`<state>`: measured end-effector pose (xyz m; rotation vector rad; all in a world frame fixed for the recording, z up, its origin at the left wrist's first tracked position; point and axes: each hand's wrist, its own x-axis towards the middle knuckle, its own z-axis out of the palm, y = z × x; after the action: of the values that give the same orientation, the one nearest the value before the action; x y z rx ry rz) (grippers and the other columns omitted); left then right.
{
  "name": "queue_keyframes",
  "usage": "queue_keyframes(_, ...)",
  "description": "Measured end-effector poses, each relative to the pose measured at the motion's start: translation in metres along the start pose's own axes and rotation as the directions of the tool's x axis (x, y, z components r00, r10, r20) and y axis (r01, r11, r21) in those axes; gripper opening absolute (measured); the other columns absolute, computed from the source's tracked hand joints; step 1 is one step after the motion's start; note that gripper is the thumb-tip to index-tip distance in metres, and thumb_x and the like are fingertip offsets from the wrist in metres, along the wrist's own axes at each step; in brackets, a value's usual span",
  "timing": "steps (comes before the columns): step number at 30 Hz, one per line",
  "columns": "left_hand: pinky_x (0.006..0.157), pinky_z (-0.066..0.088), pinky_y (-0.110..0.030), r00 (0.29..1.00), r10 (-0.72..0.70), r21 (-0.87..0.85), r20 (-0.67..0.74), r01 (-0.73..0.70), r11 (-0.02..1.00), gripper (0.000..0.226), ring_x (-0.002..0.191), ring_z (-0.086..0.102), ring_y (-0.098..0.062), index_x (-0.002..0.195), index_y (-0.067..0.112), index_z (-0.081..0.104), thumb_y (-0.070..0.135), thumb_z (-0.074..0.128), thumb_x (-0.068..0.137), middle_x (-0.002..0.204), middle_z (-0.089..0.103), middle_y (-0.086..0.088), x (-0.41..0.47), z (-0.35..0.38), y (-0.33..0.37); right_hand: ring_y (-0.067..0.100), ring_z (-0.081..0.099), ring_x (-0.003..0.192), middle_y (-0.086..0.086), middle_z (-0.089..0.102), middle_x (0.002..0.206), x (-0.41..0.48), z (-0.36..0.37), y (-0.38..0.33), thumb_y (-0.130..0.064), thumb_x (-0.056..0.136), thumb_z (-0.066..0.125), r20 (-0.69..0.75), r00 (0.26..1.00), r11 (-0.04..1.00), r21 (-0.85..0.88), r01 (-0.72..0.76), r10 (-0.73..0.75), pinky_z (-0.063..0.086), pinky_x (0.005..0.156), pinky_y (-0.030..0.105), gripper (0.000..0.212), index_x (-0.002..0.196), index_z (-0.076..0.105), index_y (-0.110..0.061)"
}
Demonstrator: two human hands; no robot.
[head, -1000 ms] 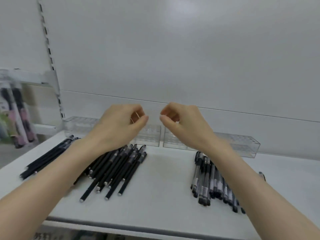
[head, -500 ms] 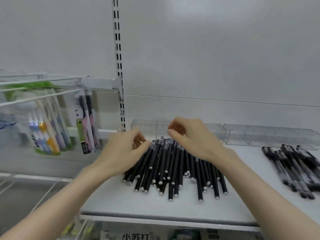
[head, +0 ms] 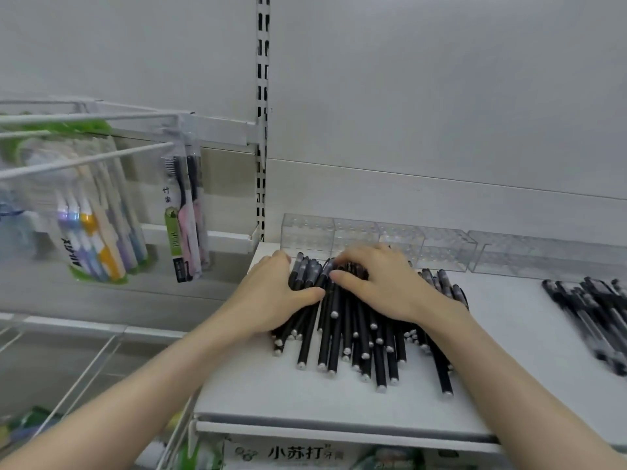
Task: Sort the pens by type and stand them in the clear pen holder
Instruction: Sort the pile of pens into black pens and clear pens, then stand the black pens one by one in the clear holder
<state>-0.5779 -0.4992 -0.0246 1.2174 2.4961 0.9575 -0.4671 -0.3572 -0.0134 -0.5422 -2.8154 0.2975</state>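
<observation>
A pile of black pens (head: 356, 334) with silver end caps lies fanned on the white shelf (head: 305, 395). My left hand (head: 271, 296) cups the pile's left side, its thumb laid across the pens. My right hand (head: 380, 286) sits on top of the pile with bent fingers curled over the pens' far ends and its thumb pointing left. Just behind both hands, the clear pen holder (head: 369, 234) stands against the back wall with no pens in it. A second pile of black pens (head: 597, 310) with clear barrels lies at the right.
Another clear holder (head: 543, 252) continues along the back wall to the right. Left of the shelf, packs of toothbrushes (head: 185, 212) hang from white wire hooks (head: 84, 161). A slotted upright (head: 262, 113) runs up the wall. Boxed goods (head: 298, 452) sit below the shelf edge.
The view has swung left, bringing the plain black pens to the centre. Both hands came down from mid-air onto this pile and closed around it.
</observation>
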Motion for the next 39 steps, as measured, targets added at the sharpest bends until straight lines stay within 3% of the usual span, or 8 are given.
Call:
queue_keyframes(4,0.068,0.044,-0.02,0.999,-0.01,-0.081,0.031,0.013,0.997,0.038,0.083,0.059,-0.015,0.098,0.014,0.048,0.038,0.072,0.079,0.082,0.059,0.008,0.005,-0.004,-0.003,0.023,0.043,0.123,-0.007,0.06,0.124,0.0,0.002,0.002,-0.048,0.094,0.047,-0.01,1.0,1.0,-0.022,0.021,-0.021,0.029,0.107,0.048,0.034,0.117,0.061,-0.028)
queue_keyframes(8,0.077,0.053,-0.036,0.998,-0.018,-0.23,0.054,0.03,0.973,0.028,0.072,0.066,-0.02,0.091,0.006,0.069,0.028,0.077,0.075,0.082,0.072,-0.012,0.009,-0.005,-0.007,0.024,0.042,0.124,-0.003,0.059,0.126,-0.001,0.001,0.003,-0.048,0.094,0.046,0.01,1.0,0.998,-0.059,0.028,-0.027,0.028,0.107,0.046,0.036,0.119,0.06,-0.026)
queue_keyframes(12,0.054,0.046,-0.011,0.999,0.002,-0.338,0.037,0.01,0.941,0.011,0.051,0.059,-0.002,0.081,0.012,0.072,0.022,0.074,0.08,0.059,0.068,0.004,0.006,-0.005,-0.01,0.024,0.04,0.125,-0.002,0.058,0.129,-0.003,0.001,0.0,-0.049,0.095,0.044,0.018,0.999,0.995,-0.089,0.036,-0.034,0.027,0.107,0.044,0.039,0.122,0.058,-0.024)
queue_keyframes(15,0.045,0.04,-0.009,1.0,-0.002,-0.396,0.02,0.009,0.918,0.013,0.041,0.053,-0.001,0.074,0.012,0.069,0.018,0.069,0.085,0.054,0.061,0.005,0.005,-0.004,-0.012,0.025,0.041,0.124,-0.001,0.058,0.129,-0.002,0.0,-0.001,-0.049,0.095,0.044,0.023,0.999,0.995,-0.09,0.033,-0.031,0.028,0.106,0.044,0.04,0.123,0.057,-0.024)
queue_keyframes(22,0.048,0.044,-0.014,1.0,0.016,-0.506,0.026,0.0,0.863,0.024,0.044,0.05,-0.007,0.068,0.008,0.061,0.007,0.059,0.091,0.059,0.057,-0.005,0.003,-0.003,-0.019,0.023,0.045,0.119,-0.002,0.062,0.121,-0.002,0.0,0.001,-0.048,0.094,0.046,0.002,0.999,0.999,-0.022,0.043,-0.043,0.03,0.105,0.044,0.036,0.117,0.061,-0.024)
queue_keyframes(27,0.047,0.044,-0.014,0.999,0.046,-0.646,-0.023,-0.05,0.762,0.017,0.047,0.051,-0.006,0.087,-0.002,0.065,0.009,0.053,0.094,0.064,0.06,-0.005,0.001,-0.006,-0.016,0.017,0.055,0.113,0.001,0.063,0.122,-0.001,-0.008,-0.004,-0.04,0.095,0.051,-0.066,0.997,0.981,0.185,0.057,-0.045,0.039,0.1,0.033,0.04,0.126,0.057,-0.015)
queue_keyframes(32,0.046,0.043,-0.021,0.973,0.166,-0.756,-0.158,-0.227,0.614,0.015,0.054,0.048,-0.019,0.102,0.003,0.061,0.012,0.051,0.095,0.075,0.058,-0.011,0.006,-0.004,0.003,0.01,0.066,0.092,-0.002,0.069,0.101,0.015,-0.021,-0.02,-0.036,0.092,0.058,-0.134,0.99,0.781,0.623,0.05,0.043,0.05,0.089,0.029,0.039,0.121,0.055,-0.01)
queue_keyframes(39,0.061,0.057,-0.027,0.935,0.115,-0.741,-0.336,-0.338,0.58,0.013,0.065,0.067,-0.018,0.101,0.008,0.057,0.017,0.05,0.096,0.078,0.065,-0.006,0.027,-0.006,0.019,0.0,0.061,0.068,-0.001,0.064,0.08,0.045,-0.046,-0.035,-0.01,0.094,0.055,-0.304,0.95,0.558,0.802,0.214,0.073,0.053,0.075,0.021,0.005,0.096,0.06,-0.012)
